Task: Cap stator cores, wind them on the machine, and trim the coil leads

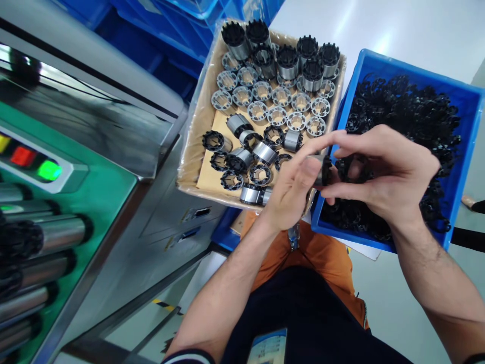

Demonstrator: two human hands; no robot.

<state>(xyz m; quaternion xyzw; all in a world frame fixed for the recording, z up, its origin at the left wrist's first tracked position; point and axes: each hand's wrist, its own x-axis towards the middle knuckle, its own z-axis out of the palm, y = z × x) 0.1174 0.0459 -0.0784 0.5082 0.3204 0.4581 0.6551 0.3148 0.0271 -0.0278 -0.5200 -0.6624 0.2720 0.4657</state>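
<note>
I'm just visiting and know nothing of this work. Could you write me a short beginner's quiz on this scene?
1. What colour is the bin of black parts? A) yellow B) blue C) red
2. True or false: some rings in the box show bare metal tops.
3. Fill in: the left hand is nearer the box, the ____ hand nearer the bin.

Key: 1. B. 2. True. 3. Right.

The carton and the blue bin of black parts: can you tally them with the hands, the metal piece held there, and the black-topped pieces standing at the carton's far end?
Carton: 1
Blue bin of black parts: 1
Left hand and right hand: 2
Held metal piece: 1
Black-topped standing pieces visible: 7
Total: 12
</note>
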